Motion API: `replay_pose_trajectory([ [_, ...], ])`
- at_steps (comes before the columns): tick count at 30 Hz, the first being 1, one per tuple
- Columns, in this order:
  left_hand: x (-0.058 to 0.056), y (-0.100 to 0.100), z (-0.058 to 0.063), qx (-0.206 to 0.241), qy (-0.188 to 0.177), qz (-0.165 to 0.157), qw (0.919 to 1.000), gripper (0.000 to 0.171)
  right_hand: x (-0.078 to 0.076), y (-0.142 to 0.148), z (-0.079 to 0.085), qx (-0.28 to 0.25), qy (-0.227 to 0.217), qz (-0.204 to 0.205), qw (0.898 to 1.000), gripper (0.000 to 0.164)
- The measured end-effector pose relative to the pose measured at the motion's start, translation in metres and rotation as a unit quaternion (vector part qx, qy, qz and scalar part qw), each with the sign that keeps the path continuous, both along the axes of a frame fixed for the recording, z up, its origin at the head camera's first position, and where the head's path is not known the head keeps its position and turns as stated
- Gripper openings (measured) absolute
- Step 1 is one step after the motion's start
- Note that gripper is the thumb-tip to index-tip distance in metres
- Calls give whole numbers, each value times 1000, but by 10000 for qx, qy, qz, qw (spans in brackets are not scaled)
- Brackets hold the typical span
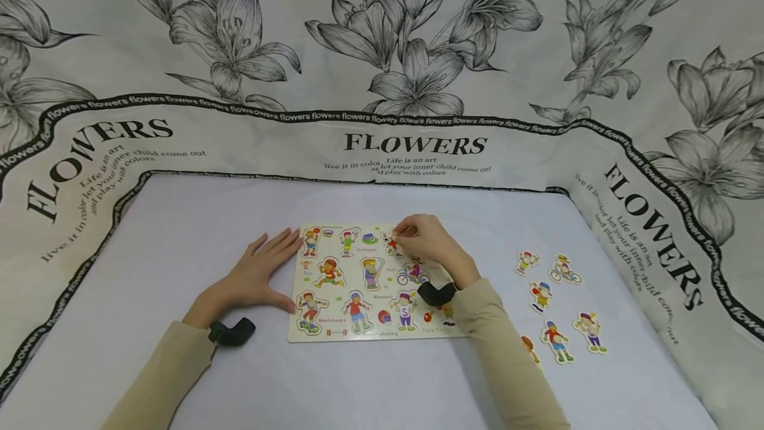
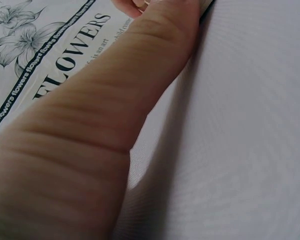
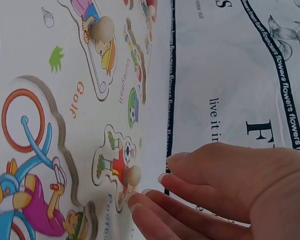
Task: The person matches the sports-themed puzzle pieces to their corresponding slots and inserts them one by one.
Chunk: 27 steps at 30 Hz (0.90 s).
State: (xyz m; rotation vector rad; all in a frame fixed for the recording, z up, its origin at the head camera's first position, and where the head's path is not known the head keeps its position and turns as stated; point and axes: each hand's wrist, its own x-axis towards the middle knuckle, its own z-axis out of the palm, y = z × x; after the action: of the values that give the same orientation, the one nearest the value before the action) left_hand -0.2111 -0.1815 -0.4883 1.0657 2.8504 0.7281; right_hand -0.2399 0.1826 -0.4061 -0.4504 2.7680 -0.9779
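A wooden peg puzzle board (image 1: 352, 279) with cartoon sports figures lies on the white table. My left hand (image 1: 253, 279) rests flat beside it, fingers spread, fingertips and thumb at its left edge. The right hand (image 1: 431, 241) is over the board's upper right part. In the right wrist view, its loosely bent fingers are close to the round knob of the football player piece (image 3: 119, 169), which sits in its cutout; no grip on it shows. Near it are a knobbed golfer piece (image 3: 107, 52) and a cyclist cutout (image 3: 27, 185) without a knob. The left wrist view shows mostly the thumb side.
Several loose figure pieces lie to the board's right, among them a cyclist (image 1: 564, 271) and a purple-trousered figure (image 1: 591, 333). One piece (image 1: 529, 348) is partly covered by the right sleeve. A flower-printed cloth (image 1: 418, 151) borders the white surface at the back and sides.
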Motion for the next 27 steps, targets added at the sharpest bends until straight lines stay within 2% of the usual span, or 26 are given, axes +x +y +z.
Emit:
replay_pose_trajectory([
  [7, -1, -1, 0, 27, 10, 4, 10000, 130, 13, 27, 17, 110, 353, 254, 9990, 25],
  [14, -1, -2, 0, -14, -81, 37, 10000, 132, 33, 62, 31, 273, 718, 265, 9967, 18],
  [22, -1, -1, 1, 25, -107, 7, 9999, 132, 64, 103, 42, 636, 972, 97, 9932, 13],
  [27, 0, 1, 2, 31, -109, -8, 9999, 132, 88, 127, 43, 812, 866, -14, 9929, 13],
])
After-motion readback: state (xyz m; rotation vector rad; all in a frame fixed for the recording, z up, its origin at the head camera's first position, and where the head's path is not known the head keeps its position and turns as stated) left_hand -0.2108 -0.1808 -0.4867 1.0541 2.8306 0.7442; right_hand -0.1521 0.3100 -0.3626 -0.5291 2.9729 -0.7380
